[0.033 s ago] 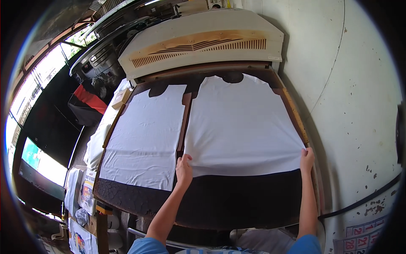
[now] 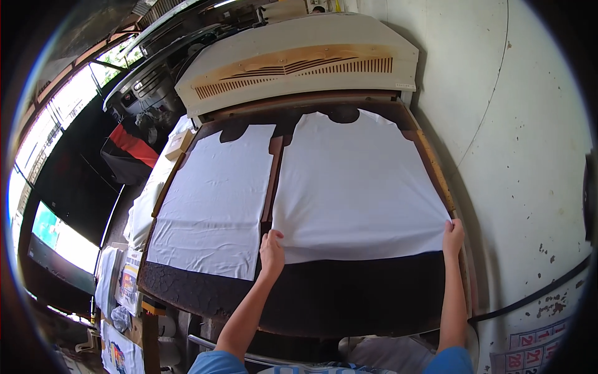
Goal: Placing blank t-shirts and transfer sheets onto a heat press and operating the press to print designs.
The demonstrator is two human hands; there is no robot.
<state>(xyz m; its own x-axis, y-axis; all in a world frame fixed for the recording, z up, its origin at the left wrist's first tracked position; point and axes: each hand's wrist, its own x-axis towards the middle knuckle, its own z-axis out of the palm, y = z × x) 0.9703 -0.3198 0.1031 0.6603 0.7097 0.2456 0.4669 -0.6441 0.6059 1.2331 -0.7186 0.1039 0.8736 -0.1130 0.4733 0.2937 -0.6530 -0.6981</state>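
A white cut fabric panel (image 2: 364, 181) with a neck notch at its far edge lies on the dark brown press bed (image 2: 349, 293). My left hand (image 2: 271, 252) pinches its near left corner, and my right hand (image 2: 453, 237) grips the near right corner. Between them the hem is pulled taut, with creases running in from both corners. To the left, a second white fabric panel (image 2: 212, 199) lies flat with light wrinkles, its own neck notch also at the far end. A narrow brown gap separates the two panels.
Beyond the bed stands the press's cream vented hood (image 2: 299, 59). A pale wall (image 2: 498, 124) runs close along the right side. At the left are a small cardboard box (image 2: 179, 144), white cloth (image 2: 146, 193) and printed shirts (image 2: 128, 290). A metal rail (image 2: 202, 341) crosses below the bed's near edge.
The held near edge has shifted very slightly toward me, along with both hands. The left panel has not moved.
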